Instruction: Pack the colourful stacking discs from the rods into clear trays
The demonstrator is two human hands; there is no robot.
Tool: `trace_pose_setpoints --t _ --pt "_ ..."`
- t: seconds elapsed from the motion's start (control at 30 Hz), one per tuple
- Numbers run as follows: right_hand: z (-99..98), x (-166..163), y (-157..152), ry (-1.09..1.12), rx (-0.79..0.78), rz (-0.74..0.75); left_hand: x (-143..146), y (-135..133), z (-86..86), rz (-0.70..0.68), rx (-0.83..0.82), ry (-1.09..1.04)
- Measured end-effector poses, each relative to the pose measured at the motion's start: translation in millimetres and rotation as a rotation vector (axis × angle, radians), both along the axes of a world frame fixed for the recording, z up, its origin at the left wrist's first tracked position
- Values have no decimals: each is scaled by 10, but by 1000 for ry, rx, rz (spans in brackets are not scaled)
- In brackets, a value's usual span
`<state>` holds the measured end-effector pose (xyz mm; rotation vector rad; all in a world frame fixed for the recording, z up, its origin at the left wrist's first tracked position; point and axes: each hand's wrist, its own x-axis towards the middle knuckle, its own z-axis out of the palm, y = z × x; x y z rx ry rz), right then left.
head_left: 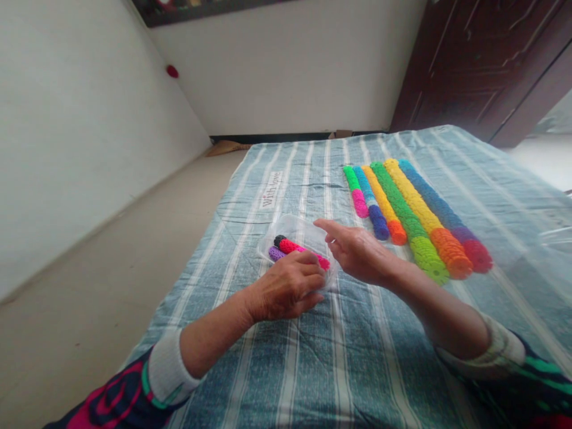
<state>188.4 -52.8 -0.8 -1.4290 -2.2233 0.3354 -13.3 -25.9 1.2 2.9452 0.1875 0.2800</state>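
Observation:
A clear plastic container [292,221] rests on the cloth in front of me. In it lies a row of notched discs [292,245], black at one end, then red and bright pink, beside a purple row [276,254]. My left hand [290,285] reaches over the near side of the container, its fingers curled on the red and pink row; its fingertips are partly hidden. At the container's right side, my right hand [357,250] has its fingers stretched out, pointing left, and holds nothing.
Several long rows of coloured discs [406,220] lie side by side on the right of the striped cloth [250,357]. A clear plastic item [556,238] sits at the right edge. Beyond are a wall and a dark red door [473,65].

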Motion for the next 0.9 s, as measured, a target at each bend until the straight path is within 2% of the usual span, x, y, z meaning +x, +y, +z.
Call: trace_pose_setpoints --t 0.13,0.33,0.5,0.67,0.9 --pt "32 -48 -5 -126 15 82 -6 -20 -13 20 21 -17" --pt "211 -225 98 -380 -80 144 -23 -39 -32 46 28 -36" --pt "263 -343 196 -565 -120 199 -40 -59 -67 70 60 -48" --pt "255 -361 231 -625 -160 239 -44 -74 -103 82 105 -60" --pt "214 -319 292 -592 -133 295 -53 -89 -88 95 103 -57"
